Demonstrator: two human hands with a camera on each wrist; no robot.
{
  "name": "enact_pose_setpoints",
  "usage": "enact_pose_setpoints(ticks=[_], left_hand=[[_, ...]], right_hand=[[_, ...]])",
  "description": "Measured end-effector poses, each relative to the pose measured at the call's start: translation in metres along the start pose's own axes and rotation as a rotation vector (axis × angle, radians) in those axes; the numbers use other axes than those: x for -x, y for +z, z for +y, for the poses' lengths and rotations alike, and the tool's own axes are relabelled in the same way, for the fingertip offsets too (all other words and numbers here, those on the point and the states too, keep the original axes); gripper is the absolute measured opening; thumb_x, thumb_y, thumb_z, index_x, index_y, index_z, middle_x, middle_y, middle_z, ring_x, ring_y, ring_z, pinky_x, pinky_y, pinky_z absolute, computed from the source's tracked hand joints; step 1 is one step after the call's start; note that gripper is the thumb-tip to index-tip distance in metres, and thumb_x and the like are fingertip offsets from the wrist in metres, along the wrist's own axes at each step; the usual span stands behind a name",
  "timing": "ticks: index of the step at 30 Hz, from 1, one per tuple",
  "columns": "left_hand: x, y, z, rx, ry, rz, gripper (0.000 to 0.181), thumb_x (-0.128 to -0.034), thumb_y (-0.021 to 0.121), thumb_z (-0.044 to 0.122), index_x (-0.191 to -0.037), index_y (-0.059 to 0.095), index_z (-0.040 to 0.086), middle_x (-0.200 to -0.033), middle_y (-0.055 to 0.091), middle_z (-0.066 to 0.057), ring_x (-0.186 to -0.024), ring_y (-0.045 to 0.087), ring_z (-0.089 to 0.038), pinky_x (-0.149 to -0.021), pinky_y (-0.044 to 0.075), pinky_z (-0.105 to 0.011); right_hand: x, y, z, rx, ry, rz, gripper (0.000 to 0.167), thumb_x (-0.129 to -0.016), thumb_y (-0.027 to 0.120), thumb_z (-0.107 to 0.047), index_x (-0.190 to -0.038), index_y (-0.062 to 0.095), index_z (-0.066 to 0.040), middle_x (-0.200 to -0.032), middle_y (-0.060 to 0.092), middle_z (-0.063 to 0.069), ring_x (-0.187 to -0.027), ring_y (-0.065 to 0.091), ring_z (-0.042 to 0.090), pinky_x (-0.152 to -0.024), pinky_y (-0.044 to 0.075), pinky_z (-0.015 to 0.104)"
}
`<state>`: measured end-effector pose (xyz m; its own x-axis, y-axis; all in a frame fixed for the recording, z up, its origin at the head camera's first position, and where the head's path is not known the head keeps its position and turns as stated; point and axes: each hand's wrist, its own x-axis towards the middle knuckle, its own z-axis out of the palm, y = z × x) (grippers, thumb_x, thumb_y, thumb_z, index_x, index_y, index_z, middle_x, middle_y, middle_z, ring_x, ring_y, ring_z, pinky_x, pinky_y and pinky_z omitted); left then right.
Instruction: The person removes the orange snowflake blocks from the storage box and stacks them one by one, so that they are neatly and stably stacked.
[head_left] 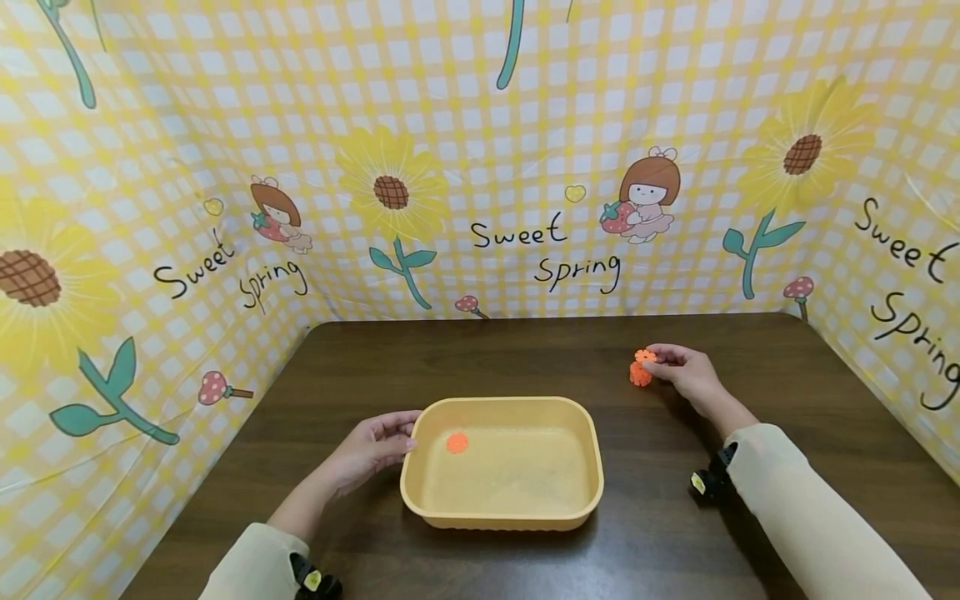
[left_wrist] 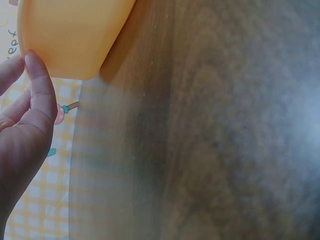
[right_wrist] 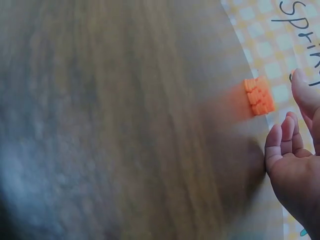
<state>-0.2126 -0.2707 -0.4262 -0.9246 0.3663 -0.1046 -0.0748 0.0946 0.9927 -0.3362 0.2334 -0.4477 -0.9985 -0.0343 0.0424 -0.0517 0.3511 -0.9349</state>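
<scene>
A yellow plastic basin (head_left: pixel 502 522) stands on the table, with one orange snowflake-shaped disc (head_left: pixel 457 443) lying flat inside near its left end. My left hand (head_left: pixel 375 450) holds the basin's left rim; in the left wrist view the thumb (left_wrist: pixel 37 75) lies against the outer wall. At the far right, my right hand (head_left: pixel 690 377) pinches an orange snowflake disc (head_left: pixel 644 356) between thumb and fingertips. Just below it is a small stack of like orange discs (head_left: pixel 640 375), also seen as an orange stack (right_wrist: pixel 259 96) in the right wrist view. The held disc is mostly hidden there.
The dark wooden table (head_left: pixel 360 358) reaches back to a yellow checked cloth (head_left: pixel 525 167) printed with sunflowers, which stands up behind and along both sides. Black wrist cameras (head_left: pixel 708 483) sit on both cream sleeves.
</scene>
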Motion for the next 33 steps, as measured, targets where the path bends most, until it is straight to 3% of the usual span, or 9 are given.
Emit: enact_pose_setpoints(ticks=[17, 33], left_hand=[[-0.0012, 0.0002, 0.0012, -0.003, 0.005, 0.000, 0.058, -0.0929, 0.063, 0.002, -0.142, 0.035, -0.014, -0.111, 0.052, -0.012, -0.095, 0.059, -0.014, -0.083, 0.054, -0.032], [0.0000, 0.0004, 0.0001, 0.002, 0.015, -0.009, 0.058, -0.0933, 0.062, 0.002, -0.142, 0.035, -0.013, -0.111, 0.052, -0.012, -0.095, 0.059, -0.015, -0.083, 0.054, -0.032]], right_hand=[[-0.0049, -0.0002, 0.0076, 0.036, -0.061, -0.069, 0.041, -0.089, 0.071, -0.010, -0.124, 0.058, 0.008, -0.099, 0.060, 0.009, -0.082, 0.052, 0.015, -0.066, 0.048, 0.022], [-0.0044, 0.0047, 0.0096, 0.092, -0.058, -0.061, 0.039, -0.089, 0.071, -0.010, -0.123, 0.059, 0.007, -0.100, 0.059, 0.012, -0.085, 0.049, 0.019, -0.068, 0.047, 0.023]])
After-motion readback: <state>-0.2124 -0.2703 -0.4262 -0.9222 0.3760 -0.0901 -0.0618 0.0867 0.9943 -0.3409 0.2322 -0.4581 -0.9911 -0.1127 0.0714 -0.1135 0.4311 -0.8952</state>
